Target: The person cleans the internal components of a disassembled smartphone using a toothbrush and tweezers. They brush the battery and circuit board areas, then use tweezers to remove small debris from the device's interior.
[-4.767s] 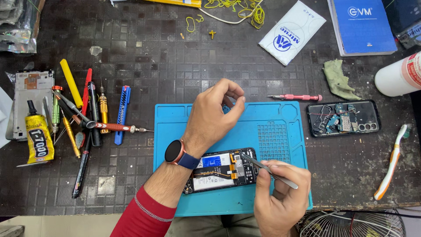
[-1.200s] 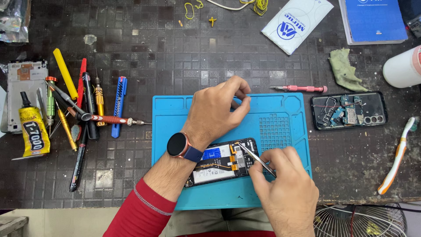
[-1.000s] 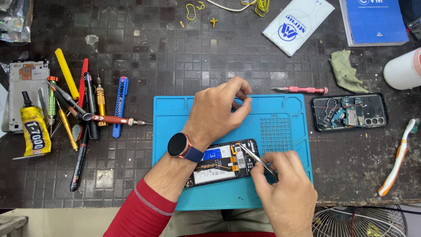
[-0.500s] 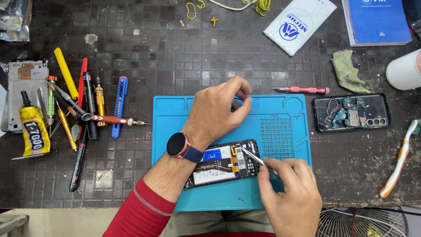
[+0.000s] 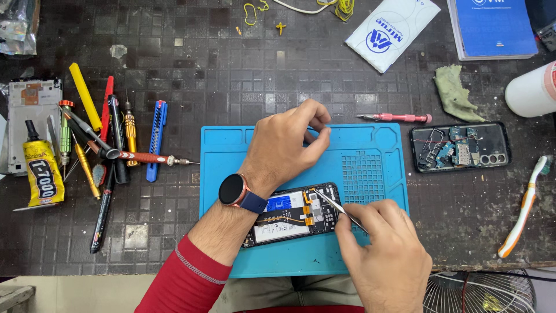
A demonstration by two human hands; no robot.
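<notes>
An opened phone with its back removed lies on a blue work mat. My right hand grips metal tweezers, whose tip touches the phone's upper right inner part. My left hand, with a watch on the wrist, rests over the mat above the phone, thumb and fingers pinched together; whether something small sits between them I cannot tell.
A pile of screwdrivers and pens, a glue tube and a phone frame lie left. A pink screwdriver, a phone back with parts, a toothbrush, a cloth and a white bottle are right.
My right hand has drawn slightly down and right while the tweezers' tip stays on the phone. The left hand has barely moved.
</notes>
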